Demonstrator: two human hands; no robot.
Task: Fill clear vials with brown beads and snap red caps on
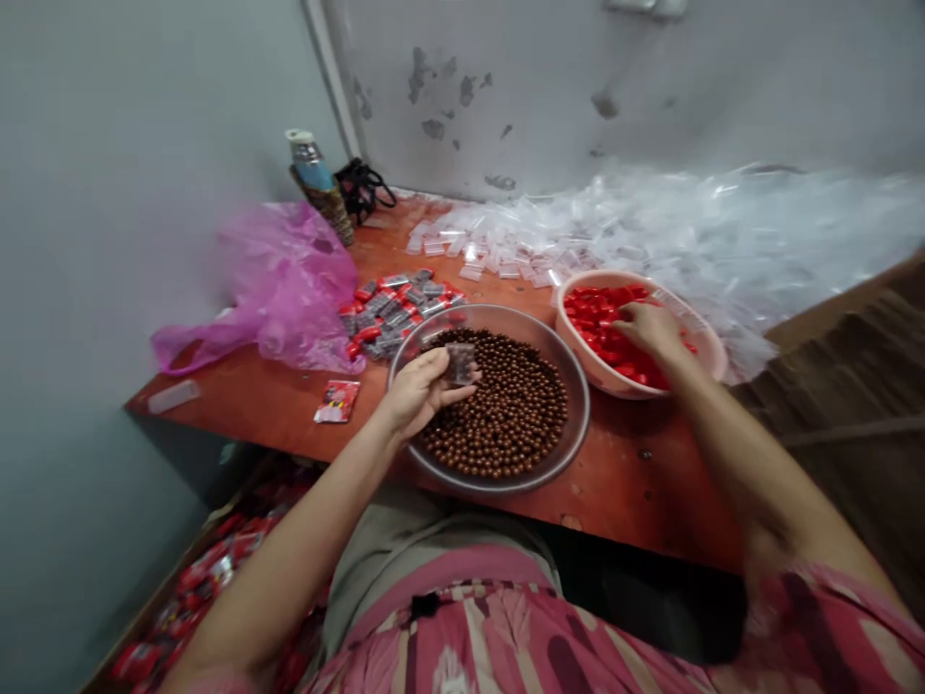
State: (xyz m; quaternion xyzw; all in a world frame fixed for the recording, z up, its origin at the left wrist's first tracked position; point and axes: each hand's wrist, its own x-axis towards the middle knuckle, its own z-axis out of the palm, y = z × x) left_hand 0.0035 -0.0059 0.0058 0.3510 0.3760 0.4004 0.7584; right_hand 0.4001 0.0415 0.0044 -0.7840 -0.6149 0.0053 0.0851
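Note:
My left hand (423, 393) is closed on a small clear plastic container (461, 363), held above a metal bowl (582, 424). Dark contents show through the container's walls. Many round, shiny brown balls (498, 414) fill the metal bowl. To the right, my right hand (650, 330) reaches into a pink plastic basin (712, 352) of small red caps (596, 323). Its fingers are pinched together over the caps; whether a cap is between them I cannot make out. Behind the metal bowl lies a pile of filled containers with red caps (397, 310).
Clear plastic containers (520, 251) are heaped along the back of the red table (643, 492). At left are a pink plastic bag (289, 289), a bottle (314, 173), a red packet (336, 401) and a lone clear container (173, 396). Red-packaged items (209, 569) lie below the table.

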